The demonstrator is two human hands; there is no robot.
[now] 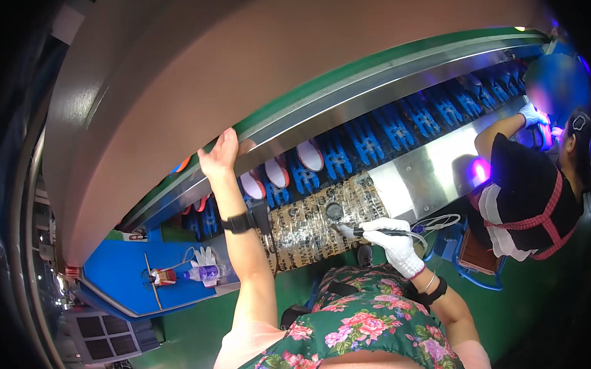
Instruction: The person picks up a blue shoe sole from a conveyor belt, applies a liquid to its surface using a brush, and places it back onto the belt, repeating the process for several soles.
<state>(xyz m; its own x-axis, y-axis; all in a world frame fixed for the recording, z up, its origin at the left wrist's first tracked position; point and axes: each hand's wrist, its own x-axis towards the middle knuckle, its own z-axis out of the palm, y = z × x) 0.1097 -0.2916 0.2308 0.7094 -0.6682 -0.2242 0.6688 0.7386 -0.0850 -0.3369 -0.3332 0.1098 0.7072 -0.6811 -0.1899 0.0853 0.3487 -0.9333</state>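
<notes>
My bare left hand [221, 155] is raised to the metal edge of the long conveyor housing [344, 93], its thumb apart from the fingers and nothing visible in it. Below it, several pale shoe soles [309, 156] with reddish rims sit on the blue racks [366, 144] of the conveyor. My right hand [392, 244], in a white glove, is closed round a brush [359, 232] with a dark handle and light tip. Thin clear tubing or cable [439, 223] loops beside that hand. The brush tip is over the work ledge [297, 234], which is covered in printed brown paper and clear film.
A round dark disc [335, 211] lies on the ledge. At left, a blue table [124, 271] bears a purple-labelled bottle [204, 273], a white glove and a red container [163, 277]. On the right, a co-worker [516, 188] in white gloves handles a shoe near a blue-framed stool [480, 250].
</notes>
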